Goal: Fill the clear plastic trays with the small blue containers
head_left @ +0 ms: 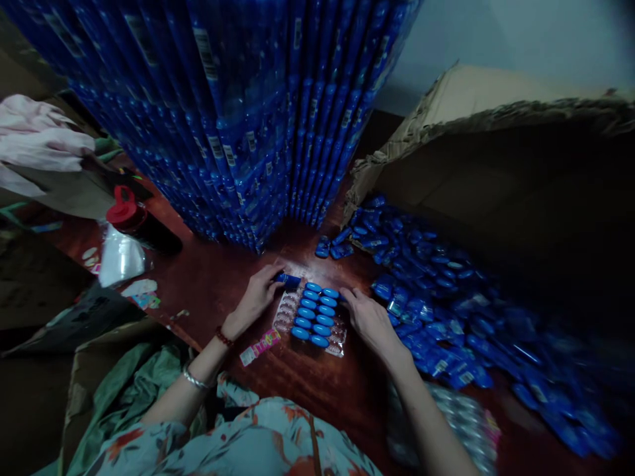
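A clear plastic tray (285, 312) lies on the reddish-brown table in front of me. Two columns of glossy bright-blue oval pieces (312, 314) fill its middle, while the side pockets at left and right look see-through. My left hand (260, 294) pinches a small dark-blue wrapped packet (288, 279) at the tray's far left corner. On the other side, my right hand (364, 314) has its fingers closed at the far right edge of the tray. A bit of dark blue shows by those fingertips, too small to name. A pink printed card strip (260, 347) lies left of the tray.
A tall stack of blue packs (238, 132) rises behind the tray. Loose blue packets (426, 284) spill from a torn cardboard box (421, 125) at right. Clear trays (454, 423) lie beneath my right forearm. A red-lidded bottle (149, 225) stands left.
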Demonstrator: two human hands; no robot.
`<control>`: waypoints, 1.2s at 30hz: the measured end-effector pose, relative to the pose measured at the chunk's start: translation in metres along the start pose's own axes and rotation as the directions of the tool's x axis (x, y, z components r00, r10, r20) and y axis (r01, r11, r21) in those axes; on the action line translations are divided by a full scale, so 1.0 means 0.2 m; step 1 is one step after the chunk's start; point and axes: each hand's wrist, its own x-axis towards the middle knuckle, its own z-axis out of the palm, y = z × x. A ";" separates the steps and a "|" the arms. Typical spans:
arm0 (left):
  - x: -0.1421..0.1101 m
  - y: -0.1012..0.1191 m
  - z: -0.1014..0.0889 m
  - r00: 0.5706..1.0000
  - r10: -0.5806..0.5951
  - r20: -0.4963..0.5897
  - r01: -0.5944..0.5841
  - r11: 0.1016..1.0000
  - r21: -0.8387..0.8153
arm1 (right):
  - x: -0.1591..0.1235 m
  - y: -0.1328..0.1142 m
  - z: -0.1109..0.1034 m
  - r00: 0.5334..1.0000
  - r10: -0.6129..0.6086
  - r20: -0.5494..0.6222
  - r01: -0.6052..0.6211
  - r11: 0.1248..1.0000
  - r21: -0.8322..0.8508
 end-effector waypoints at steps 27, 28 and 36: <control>0.18 0.11 -0.02 0.801 0.263 0.537 -0.417 0.889 0.187 | 0.03 0.03 0.00 0.998 -0.018 0.063 0.018 1.000 0.001; 0.17 0.11 -0.01 0.796 0.268 0.543 -0.423 0.888 0.182 | 0.03 0.03 0.00 0.998 -0.018 0.064 0.018 1.000 -0.001; 0.17 0.11 0.02 0.821 0.171 0.545 -0.307 0.936 0.169 | 0.03 0.00 -0.02 0.998 -0.023 0.054 0.022 1.000 0.007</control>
